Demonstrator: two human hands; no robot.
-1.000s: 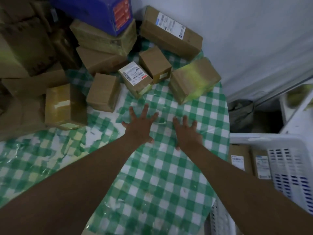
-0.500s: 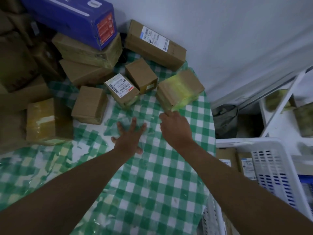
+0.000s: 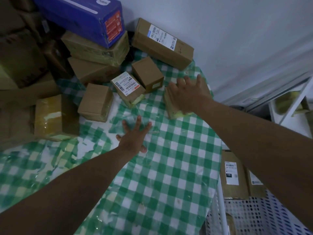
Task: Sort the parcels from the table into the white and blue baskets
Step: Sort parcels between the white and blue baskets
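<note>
The right hand [image 3: 185, 94] lies spread, fingers straight, on top of a brown parcel [image 3: 171, 107] near the bench's [image 3: 169, 167] far right edge, not yet gripping it. The left hand [image 3: 133, 138] rests flat and splayed on the checked cloth, holding nothing, with bare cloth around it. Other parcels crowd the far left. The white basket [image 3: 254, 216] stands beside the bench's right edge, already holding parcels.

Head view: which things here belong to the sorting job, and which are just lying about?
Job:
right hand on taped parcel
left hand
labelled parcel
white basket

Lying about:
checked tablecloth
white rack
</note>
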